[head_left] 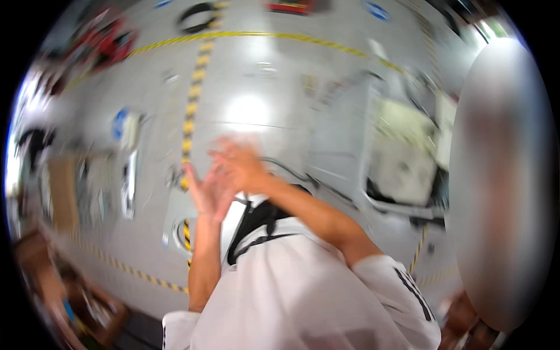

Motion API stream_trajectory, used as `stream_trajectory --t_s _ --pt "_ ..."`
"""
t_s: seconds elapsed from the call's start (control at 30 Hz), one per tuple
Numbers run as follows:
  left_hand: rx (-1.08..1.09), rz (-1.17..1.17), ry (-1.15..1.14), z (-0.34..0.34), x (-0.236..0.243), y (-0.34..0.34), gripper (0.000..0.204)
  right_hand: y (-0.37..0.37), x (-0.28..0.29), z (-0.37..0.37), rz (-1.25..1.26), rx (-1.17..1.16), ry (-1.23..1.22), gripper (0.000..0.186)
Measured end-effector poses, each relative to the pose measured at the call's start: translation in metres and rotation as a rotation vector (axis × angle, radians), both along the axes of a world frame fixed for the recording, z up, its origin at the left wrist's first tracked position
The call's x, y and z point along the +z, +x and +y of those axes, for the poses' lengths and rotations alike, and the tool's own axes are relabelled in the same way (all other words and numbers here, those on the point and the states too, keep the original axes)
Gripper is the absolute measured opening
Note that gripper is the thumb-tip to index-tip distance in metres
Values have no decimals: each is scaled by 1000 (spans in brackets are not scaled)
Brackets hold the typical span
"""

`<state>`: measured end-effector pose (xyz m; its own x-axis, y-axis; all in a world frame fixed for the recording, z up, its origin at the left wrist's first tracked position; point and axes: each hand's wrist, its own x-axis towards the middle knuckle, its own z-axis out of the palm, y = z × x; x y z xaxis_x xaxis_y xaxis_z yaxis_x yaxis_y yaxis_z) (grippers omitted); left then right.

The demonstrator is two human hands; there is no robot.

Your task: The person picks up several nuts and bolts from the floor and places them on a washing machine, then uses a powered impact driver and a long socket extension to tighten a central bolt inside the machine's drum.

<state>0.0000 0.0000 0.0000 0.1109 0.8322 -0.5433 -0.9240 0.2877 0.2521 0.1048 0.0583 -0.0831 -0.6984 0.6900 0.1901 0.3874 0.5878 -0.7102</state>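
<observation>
In front of my body my two bare hands come together, both smeared by motion. My left hand (211,191) has its palm turned up and its thumb stands apart from the fingers. Over its fingers lies my right hand (245,166), reaching across from the right with fingers stretched out. The hands overlap, and I cannot tell how firmly they touch. No object shows in either one. Below them are a black strap or bag (265,219) at my waist and a dark cable (286,169) running right.
Yellow-black tape (189,116) marks the grey floor. At right stands a white-framed bin (367,151) holding a pale panel (402,169). A cardboard piece (63,192), a white box (131,131) and a black ring (195,17) lie left. A blurred oval covers the far right.
</observation>
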Motion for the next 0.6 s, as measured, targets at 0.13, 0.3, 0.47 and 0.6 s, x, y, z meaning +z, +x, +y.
stream_trajectory --t_s 0.13,0.3,0.47,0.6 --pt "137 305 233 -55 13 -60 78 74 -59 26 -74 -457 -560 55" --pt "281 532 24 -94 3 -129 74 154 -88 48 -261 -546 -509 53" --pt "319 545 -31 -110 -41 -129 65 213 -121 48 -440 -625 -696 50" --pt "346 553 -51 -69 -63 -154 59 219 -135 57 -571 -523 -677 43"
